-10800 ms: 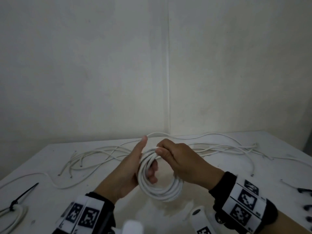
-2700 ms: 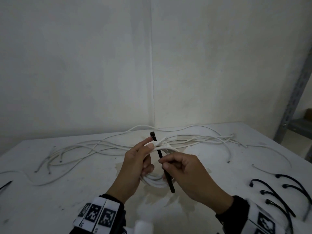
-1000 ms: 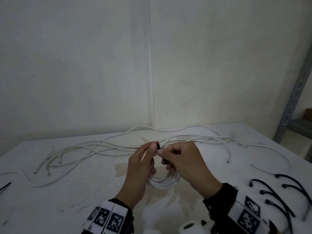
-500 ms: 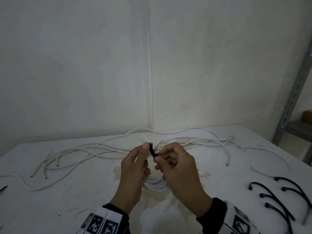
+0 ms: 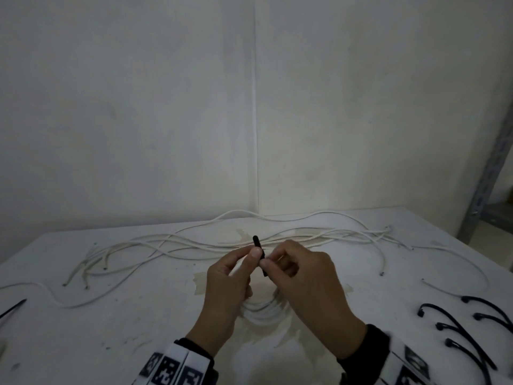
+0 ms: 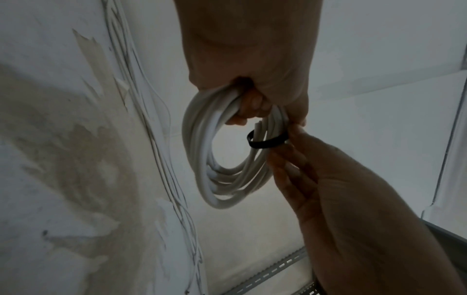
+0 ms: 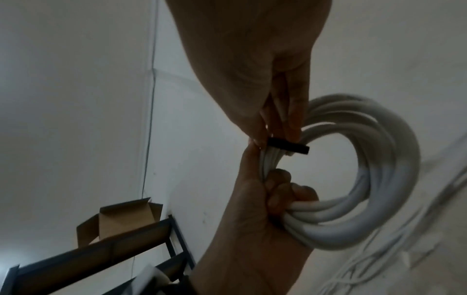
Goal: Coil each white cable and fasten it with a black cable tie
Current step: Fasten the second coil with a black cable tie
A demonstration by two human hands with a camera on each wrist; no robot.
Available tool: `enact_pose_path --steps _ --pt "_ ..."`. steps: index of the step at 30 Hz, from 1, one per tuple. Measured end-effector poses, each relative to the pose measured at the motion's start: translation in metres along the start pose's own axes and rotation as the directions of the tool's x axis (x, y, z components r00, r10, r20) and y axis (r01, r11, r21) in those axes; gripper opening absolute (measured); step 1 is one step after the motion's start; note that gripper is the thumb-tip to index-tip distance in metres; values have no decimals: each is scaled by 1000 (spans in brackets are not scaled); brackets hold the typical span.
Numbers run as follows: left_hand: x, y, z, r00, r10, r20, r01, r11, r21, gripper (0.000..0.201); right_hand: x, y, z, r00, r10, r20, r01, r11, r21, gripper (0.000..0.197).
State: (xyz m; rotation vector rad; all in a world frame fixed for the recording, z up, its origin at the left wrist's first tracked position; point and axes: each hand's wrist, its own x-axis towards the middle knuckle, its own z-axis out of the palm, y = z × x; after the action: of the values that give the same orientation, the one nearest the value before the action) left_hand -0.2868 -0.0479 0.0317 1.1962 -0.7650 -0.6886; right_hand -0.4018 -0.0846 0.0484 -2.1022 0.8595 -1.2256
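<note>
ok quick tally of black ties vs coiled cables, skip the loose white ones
black cable ties: 7 (1 looped round the coil, 1 far left, 5 far right)
coiled white cables: 1
total: 8

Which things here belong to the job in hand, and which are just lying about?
In use:
- left hand gripping the coiled white cable
- right hand pinching the black cable tie looped round it

Lying about:
- loose white cables
- spare black ties
- cardboard box on the metal shelf
</note>
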Motion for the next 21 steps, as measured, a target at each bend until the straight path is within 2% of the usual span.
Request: enact_pose_path --steps 2,3,5,7,10,13,17,21 --pt "0 2 -3 1000 3 1 -3 1000 1 10 5 2 -8 992 -93 -84 85 992 -93 21" --pt "0 4 -5 1000 6 9 -6 1000 8 10 10 3 -12 989 -125 -85 115 987 -110 25" --pt "-1 6 -5 999 6 46 -7 999 33 9 21 3 -15 994 -92 64 98 992 -81 23" --pt "-5 7 -3 997 6 83 -10 998 57 10 29 1 -16 966 -34 255 32 999 11 9" --pt "-9 9 -1 995 10 103 -17 998 64 11 33 -3 -18 948 -35 315 -13 989 149 13" --pt "-8 12 0 995 22 100 -30 997 77 10 33 -4 -17 964 -39 263 -7 985 174 13" --pt "-9 13 3 994 44 101 -54 993 100 14 35 -7 -14 989 -46 140 28 991 129 26" --pt "-10 16 5 992 65 112 -78 990 114 15 40 -11 -10 999 -49 17 45 985 166 29"
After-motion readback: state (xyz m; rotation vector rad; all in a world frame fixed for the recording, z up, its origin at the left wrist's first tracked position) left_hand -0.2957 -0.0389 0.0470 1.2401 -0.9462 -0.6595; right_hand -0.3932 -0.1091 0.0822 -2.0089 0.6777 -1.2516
